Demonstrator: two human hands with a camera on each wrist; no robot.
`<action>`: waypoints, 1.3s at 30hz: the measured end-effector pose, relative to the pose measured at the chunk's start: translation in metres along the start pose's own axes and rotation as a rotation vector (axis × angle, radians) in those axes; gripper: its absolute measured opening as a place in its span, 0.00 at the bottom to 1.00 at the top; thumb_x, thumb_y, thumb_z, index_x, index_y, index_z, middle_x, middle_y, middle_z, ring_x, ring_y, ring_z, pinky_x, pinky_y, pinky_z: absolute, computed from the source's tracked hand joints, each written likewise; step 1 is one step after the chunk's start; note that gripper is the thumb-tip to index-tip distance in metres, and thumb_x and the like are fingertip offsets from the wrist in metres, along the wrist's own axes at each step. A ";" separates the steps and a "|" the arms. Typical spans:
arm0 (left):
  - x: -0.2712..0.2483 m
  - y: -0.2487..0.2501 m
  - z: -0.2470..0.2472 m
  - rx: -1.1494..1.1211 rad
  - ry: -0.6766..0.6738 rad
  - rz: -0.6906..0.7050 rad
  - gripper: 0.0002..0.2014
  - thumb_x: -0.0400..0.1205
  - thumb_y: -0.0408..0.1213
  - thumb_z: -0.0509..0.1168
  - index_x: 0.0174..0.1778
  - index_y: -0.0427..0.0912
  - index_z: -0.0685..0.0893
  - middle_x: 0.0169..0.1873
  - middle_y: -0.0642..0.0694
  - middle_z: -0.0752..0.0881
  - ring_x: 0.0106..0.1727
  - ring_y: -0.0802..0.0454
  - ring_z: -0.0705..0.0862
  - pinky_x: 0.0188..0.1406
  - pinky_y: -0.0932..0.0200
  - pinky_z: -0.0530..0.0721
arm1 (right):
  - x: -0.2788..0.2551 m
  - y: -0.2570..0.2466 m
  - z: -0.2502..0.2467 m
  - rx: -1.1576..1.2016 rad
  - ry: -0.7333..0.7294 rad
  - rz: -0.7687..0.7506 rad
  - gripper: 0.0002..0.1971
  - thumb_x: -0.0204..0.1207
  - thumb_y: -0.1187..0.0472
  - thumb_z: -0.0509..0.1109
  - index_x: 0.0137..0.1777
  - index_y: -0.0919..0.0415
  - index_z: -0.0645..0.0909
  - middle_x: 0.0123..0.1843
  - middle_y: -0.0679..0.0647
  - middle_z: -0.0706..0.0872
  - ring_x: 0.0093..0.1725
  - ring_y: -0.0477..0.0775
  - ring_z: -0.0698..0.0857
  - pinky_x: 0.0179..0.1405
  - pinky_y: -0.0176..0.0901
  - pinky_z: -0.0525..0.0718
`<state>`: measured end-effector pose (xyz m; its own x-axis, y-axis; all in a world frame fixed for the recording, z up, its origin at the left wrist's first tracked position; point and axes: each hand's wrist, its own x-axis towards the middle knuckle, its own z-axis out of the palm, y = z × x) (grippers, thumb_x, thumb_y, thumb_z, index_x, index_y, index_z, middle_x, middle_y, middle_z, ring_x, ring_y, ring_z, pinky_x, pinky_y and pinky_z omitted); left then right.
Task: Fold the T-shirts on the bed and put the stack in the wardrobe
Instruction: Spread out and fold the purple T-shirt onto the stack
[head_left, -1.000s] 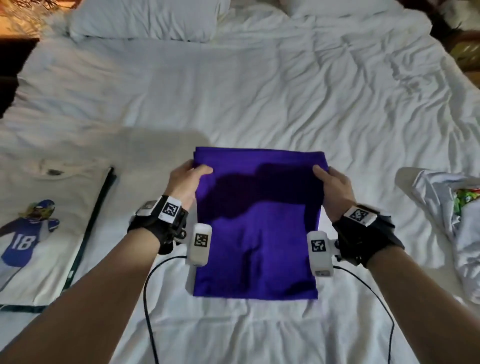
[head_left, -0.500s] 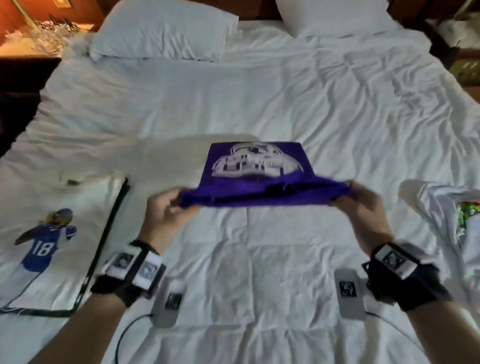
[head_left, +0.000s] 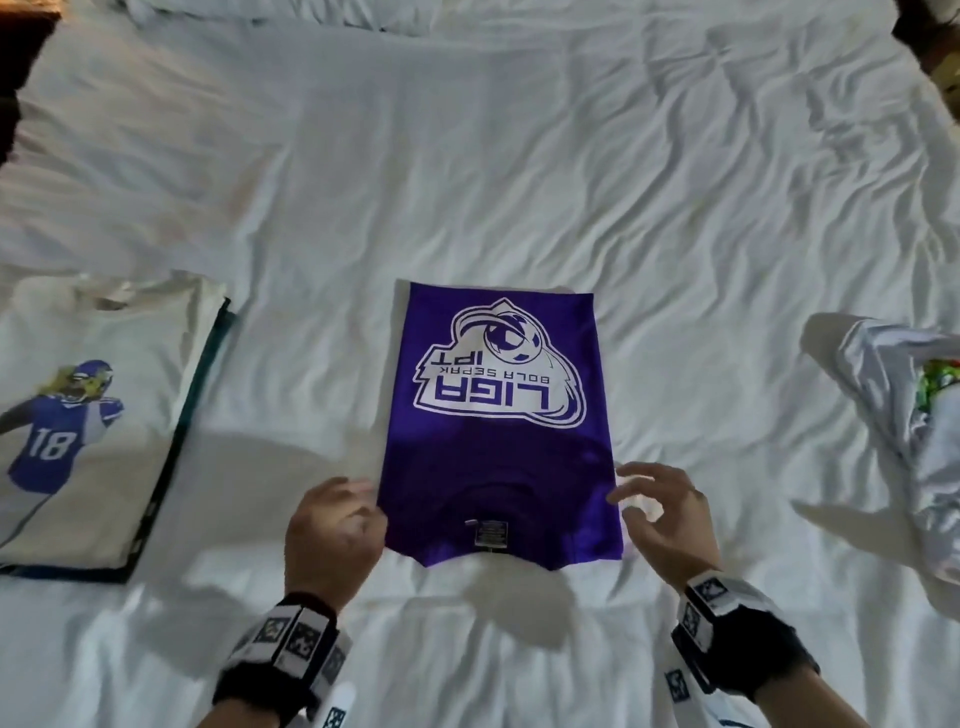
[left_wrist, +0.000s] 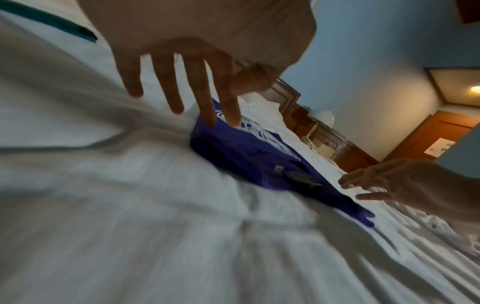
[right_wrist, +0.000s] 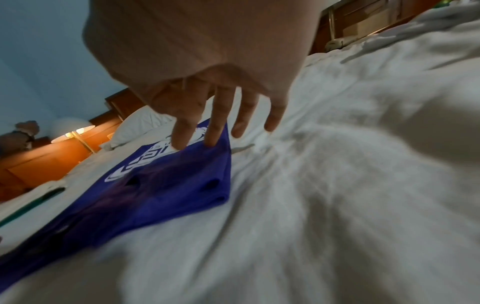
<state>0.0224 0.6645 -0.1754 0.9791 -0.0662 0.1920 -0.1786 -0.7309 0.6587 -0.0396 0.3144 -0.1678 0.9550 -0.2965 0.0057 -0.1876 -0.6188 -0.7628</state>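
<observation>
A folded purple T-shirt (head_left: 498, 431) with a white LIGA logo lies flat on the bed, logo side up, collar label toward me. My left hand (head_left: 337, 514) hovers at its near left edge with fingers spread and straight (left_wrist: 207, 107), the fingertips just at the cloth. At the shirt's near right edge my right hand (head_left: 660, 504) is likewise open, fingers extended (right_wrist: 215, 131) and touching the purple shirt (right_wrist: 166, 181). Neither hand holds anything. A folded white T-shirt (head_left: 78, 415) with a number 18 football player print lies at the left.
A crumpled white garment (head_left: 904, 415) with a colourful print lies at the right edge of the bed. The white bedsheet (head_left: 519, 156) stretches wrinkled beyond the shirts. Pillows sit at the far end; wooden furniture and a lamp (right_wrist: 75, 131) stand beyond the bed.
The purple shirt was lifted by both hands, flipped over and laid down logo side up. Both hands have let go of it and now rest open at its near corners.
</observation>
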 end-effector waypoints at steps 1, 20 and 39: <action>0.008 0.005 0.006 0.016 0.048 -0.024 0.12 0.69 0.38 0.62 0.32 0.38 0.90 0.42 0.44 0.91 0.48 0.43 0.87 0.55 0.55 0.80 | 0.007 -0.003 0.005 -0.044 0.055 -0.048 0.15 0.62 0.56 0.60 0.39 0.48 0.89 0.54 0.44 0.88 0.57 0.47 0.81 0.58 0.49 0.80; 0.113 0.036 0.093 0.236 -0.373 -0.126 0.37 0.80 0.63 0.36 0.86 0.55 0.48 0.86 0.52 0.41 0.86 0.52 0.38 0.81 0.42 0.34 | 0.102 -0.014 0.076 -0.418 -0.246 0.111 0.37 0.76 0.35 0.35 0.83 0.45 0.32 0.83 0.39 0.28 0.82 0.43 0.28 0.78 0.60 0.26; 0.075 0.007 0.028 -0.087 -0.366 -0.836 0.11 0.77 0.36 0.73 0.54 0.43 0.87 0.42 0.44 0.88 0.47 0.46 0.86 0.47 0.62 0.76 | 0.063 -0.007 0.030 -0.013 -0.281 0.842 0.18 0.69 0.49 0.79 0.53 0.56 0.82 0.46 0.54 0.89 0.48 0.57 0.87 0.51 0.48 0.82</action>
<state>0.0974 0.6355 -0.1772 0.7596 0.2395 -0.6047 0.6100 -0.5850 0.5345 0.0290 0.3220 -0.1819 0.5198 -0.4688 -0.7142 -0.8543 -0.2842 -0.4352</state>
